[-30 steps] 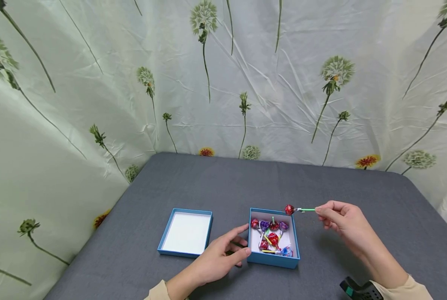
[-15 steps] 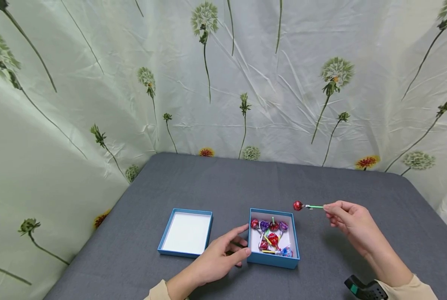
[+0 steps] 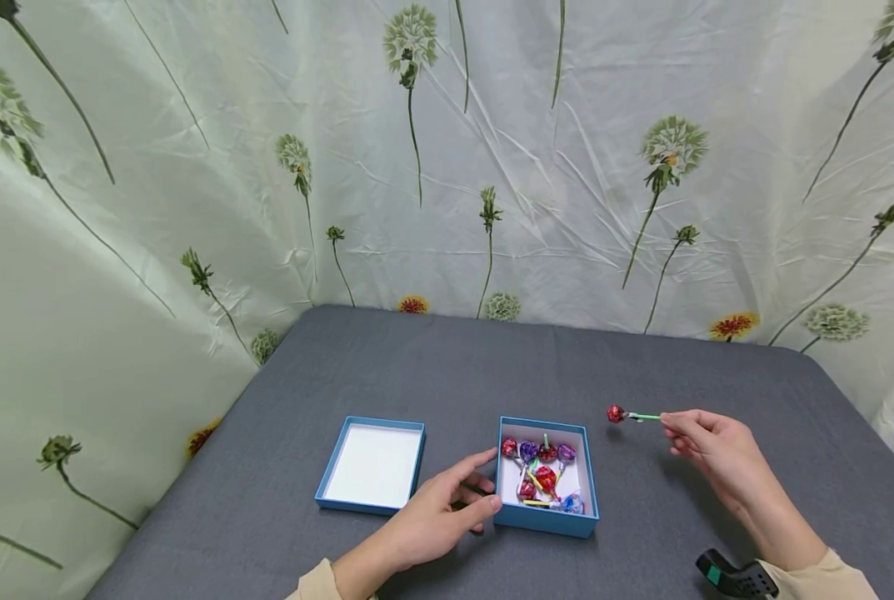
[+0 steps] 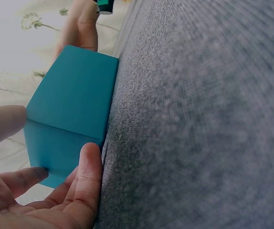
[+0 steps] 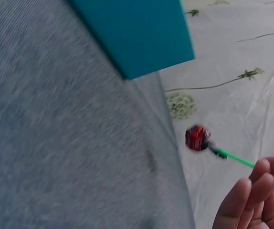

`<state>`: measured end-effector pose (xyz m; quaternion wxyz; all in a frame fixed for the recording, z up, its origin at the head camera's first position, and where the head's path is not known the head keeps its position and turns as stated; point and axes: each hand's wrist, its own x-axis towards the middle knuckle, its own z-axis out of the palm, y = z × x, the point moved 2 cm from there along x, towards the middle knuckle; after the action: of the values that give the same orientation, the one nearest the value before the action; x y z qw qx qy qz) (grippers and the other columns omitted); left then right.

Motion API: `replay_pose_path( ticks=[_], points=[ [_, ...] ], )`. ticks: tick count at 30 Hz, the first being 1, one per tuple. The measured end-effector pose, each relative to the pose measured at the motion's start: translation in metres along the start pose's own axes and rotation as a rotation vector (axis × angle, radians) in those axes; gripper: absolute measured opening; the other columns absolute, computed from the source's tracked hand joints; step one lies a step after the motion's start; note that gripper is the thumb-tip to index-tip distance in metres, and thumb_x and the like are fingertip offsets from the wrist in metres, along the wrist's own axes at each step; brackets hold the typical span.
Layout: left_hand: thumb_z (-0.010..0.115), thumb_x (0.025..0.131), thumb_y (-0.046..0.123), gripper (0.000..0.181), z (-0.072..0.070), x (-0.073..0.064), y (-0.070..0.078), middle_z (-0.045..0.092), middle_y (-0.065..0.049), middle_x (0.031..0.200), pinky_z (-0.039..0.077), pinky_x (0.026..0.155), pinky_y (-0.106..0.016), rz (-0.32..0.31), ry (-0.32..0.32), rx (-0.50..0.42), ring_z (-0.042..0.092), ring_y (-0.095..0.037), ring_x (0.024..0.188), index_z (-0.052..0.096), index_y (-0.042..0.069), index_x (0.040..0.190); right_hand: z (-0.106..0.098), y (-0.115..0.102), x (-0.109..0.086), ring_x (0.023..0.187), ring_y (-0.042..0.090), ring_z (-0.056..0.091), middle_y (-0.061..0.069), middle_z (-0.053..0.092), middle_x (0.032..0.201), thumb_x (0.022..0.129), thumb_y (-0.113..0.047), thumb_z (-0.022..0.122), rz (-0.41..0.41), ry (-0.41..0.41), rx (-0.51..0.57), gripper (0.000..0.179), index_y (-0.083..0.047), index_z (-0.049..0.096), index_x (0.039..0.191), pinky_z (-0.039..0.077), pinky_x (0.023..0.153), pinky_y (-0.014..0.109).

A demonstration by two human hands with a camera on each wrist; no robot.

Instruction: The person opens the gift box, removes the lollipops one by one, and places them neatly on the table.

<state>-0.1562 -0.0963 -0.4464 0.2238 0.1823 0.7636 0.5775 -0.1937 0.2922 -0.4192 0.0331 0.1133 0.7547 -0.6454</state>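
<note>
My right hand (image 3: 724, 454) pinches the green stick of a red-wrapped lollipop (image 3: 616, 413) between thumb and fingertips. The candy points left, above the table and to the right of a blue box (image 3: 547, 523). Several lollipops in red, purple and blue wrappers lie inside that box. At its left side, my left hand (image 3: 442, 515) has its fingers spread, with fingertips against the wall. The left wrist view shows fingers touching the blue outside of the box (image 4: 75, 95). In the right wrist view the lollipop (image 5: 197, 137) hangs apart from the box.
To the left of my left hand lies a shallow blue-rimmed lid (image 3: 372, 463), white inside facing up. Grey cloth covers the table (image 3: 447, 367). A flower-patterned curtain (image 3: 551, 167) hangs behind it and along the left.
My right hand has moved right with the lollipop, from over the box's back right corner to outside the box. The left hand and the box have stayed in place.
</note>
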Motion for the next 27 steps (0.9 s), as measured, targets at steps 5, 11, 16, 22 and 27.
replay_pose_path(
  ticks=[5,11,16,22,27],
  points=[
    [0.065,0.109,0.028,0.058,-0.001,0.001,-0.001,0.067,-0.01,0.135,0.062,0.082,-0.026,0.007,0.0,0.002,0.07,-0.014,0.103,0.044,0.022,0.163,-0.002,0.006,0.003,0.074,0.002,0.064,-0.014,0.073,0.082,0.108,-0.028,0.067,0.035,0.07,-0.181,0.023,-0.01,0.077,0.099,0.061,0.073,0.023],
    [0.065,0.109,0.028,0.058,-0.001,0.0,-0.001,0.067,-0.01,0.133,0.062,0.081,-0.024,0.009,-0.001,-0.006,0.07,-0.014,0.103,0.044,0.021,0.163,-0.003,0.011,0.002,0.071,0.001,0.066,-0.012,0.074,0.078,0.106,-0.025,0.069,-0.028,0.118,-0.333,0.028,0.001,0.077,0.099,0.061,0.069,0.023],
    [0.065,0.109,0.028,0.058,-0.001,0.0,-0.001,0.067,-0.01,0.133,0.061,0.081,-0.025,0.004,-0.001,-0.007,0.07,-0.014,0.102,0.044,0.022,0.163,-0.004,0.01,-0.004,0.064,0.005,0.06,-0.007,0.071,0.072,0.104,-0.029,0.07,-0.091,0.112,-0.599,0.033,0.001,0.078,0.092,0.049,0.061,0.024],
    [0.065,0.109,0.028,0.058,-0.001,0.0,-0.002,0.067,-0.009,0.133,0.062,0.082,-0.026,0.0,0.001,-0.004,0.07,-0.014,0.103,0.044,0.023,0.163,0.003,0.008,-0.009,0.06,0.008,0.056,-0.006,0.066,0.064,0.1,-0.028,0.074,-0.117,0.031,-0.761,0.029,-0.009,0.077,0.079,0.041,0.057,0.025],
    [0.065,0.109,0.028,0.058,-0.001,0.0,-0.001,0.067,-0.009,0.134,0.061,0.082,-0.026,-0.003,-0.001,-0.004,0.07,-0.015,0.103,0.044,0.022,0.164,0.012,0.007,-0.012,0.059,0.007,0.057,-0.005,0.065,0.062,0.096,-0.024,0.076,-0.123,-0.016,-0.767,0.024,-0.01,0.076,0.076,0.043,0.055,0.024]
  ],
)
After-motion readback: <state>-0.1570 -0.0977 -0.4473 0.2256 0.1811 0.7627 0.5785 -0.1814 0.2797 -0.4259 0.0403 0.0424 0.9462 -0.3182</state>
